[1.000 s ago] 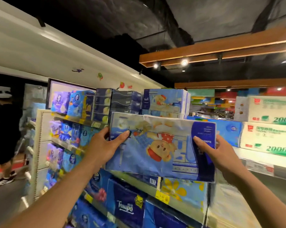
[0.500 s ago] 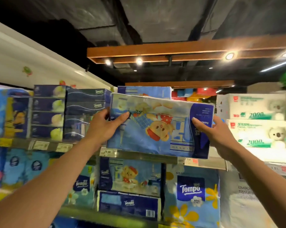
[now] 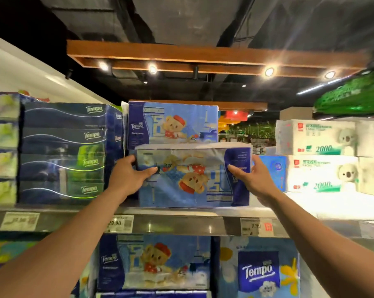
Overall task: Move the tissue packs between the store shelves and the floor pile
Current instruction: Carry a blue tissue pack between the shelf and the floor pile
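We face a steel shelf (image 3: 181, 224) under a dark ceiling with spotlights. Our pack (image 3: 192, 186), blue with its bear print upside down, has its lower edge at the shelf's front lip, before an upright twin (image 3: 173, 125). Dark boxes (image 3: 63, 151) crowd its left end; a bare gap separates it from the white packs (image 3: 317, 155). Our left hand (image 3: 128, 177) and right hand (image 3: 252, 179) clasp its ends.

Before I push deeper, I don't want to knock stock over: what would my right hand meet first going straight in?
Your right hand grips the bear pack by its right end. Straight in, it would probably graze the light-blue pack beside it first, though depth is unclear.
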A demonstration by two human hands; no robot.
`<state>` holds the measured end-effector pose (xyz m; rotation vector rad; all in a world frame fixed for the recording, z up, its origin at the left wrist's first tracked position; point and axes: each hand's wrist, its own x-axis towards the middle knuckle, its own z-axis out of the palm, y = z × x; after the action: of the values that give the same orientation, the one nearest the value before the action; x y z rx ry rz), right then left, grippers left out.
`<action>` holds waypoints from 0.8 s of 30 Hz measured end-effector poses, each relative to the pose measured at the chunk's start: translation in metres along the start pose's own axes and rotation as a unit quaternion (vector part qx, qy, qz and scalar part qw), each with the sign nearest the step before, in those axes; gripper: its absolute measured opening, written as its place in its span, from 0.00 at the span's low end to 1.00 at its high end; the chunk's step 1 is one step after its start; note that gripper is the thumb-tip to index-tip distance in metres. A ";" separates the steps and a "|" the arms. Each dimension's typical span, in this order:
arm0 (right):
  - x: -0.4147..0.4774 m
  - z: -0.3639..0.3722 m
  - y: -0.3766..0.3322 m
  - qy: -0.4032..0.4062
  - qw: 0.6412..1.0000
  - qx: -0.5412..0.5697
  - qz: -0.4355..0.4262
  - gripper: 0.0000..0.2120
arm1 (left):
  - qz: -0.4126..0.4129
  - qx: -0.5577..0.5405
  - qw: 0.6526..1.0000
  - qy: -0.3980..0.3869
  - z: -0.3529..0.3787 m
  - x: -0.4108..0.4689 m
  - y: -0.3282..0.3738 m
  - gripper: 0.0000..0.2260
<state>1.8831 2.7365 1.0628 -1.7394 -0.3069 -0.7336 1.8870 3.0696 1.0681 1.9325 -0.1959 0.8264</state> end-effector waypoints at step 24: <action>-0.056 0.017 -0.055 -0.037 0.959 -0.279 0.022 0.37 | 0.189 0.213 0.958 -0.045 -0.009 -0.040 0.014 0.45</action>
<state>1.8146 2.7780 1.0689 -2.3031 -0.1113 -0.7709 1.8457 3.0615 1.0560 2.3823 -0.4865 1.0990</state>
